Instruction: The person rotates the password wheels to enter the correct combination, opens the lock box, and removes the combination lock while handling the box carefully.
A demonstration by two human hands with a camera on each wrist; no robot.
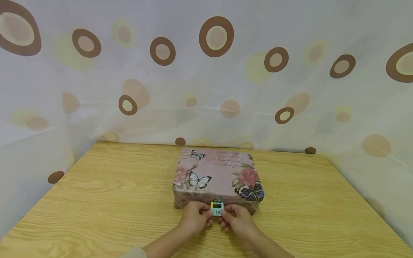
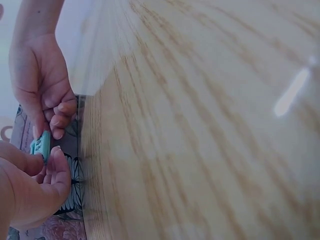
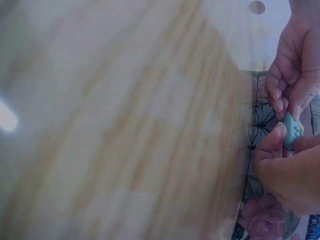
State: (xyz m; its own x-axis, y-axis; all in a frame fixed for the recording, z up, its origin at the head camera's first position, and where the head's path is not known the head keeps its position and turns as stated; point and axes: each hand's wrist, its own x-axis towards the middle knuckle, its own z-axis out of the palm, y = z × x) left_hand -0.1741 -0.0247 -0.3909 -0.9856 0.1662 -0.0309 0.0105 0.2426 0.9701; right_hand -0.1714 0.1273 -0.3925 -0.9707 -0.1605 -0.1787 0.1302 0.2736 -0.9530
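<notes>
A pink tin box [image 1: 216, 172] with butterflies, roses and script on its lid lies on the table, its lid down. At the middle of its front, a small pale-teal combination padlock [image 1: 217, 211] with a yellow edge sits at the metal clasp [image 1: 217, 200]. My left hand [image 1: 194, 216] pinches the padlock's left side between thumb and fingers. From the right, my right hand [image 1: 240, 220] pinches the opposite side, thumb on the face near the number dials. Both wrist views show the padlock [image 2: 42, 145] [image 3: 291, 131] between the fingertips; its dial numbers are too small to read.
The wood-grain table [image 1: 122, 186] spreads out on both sides of the box. Behind it and along the sides hangs a pale sheet [image 1: 193, 86] with brown, yellow and peach circles. The box stands near the table's back edge.
</notes>
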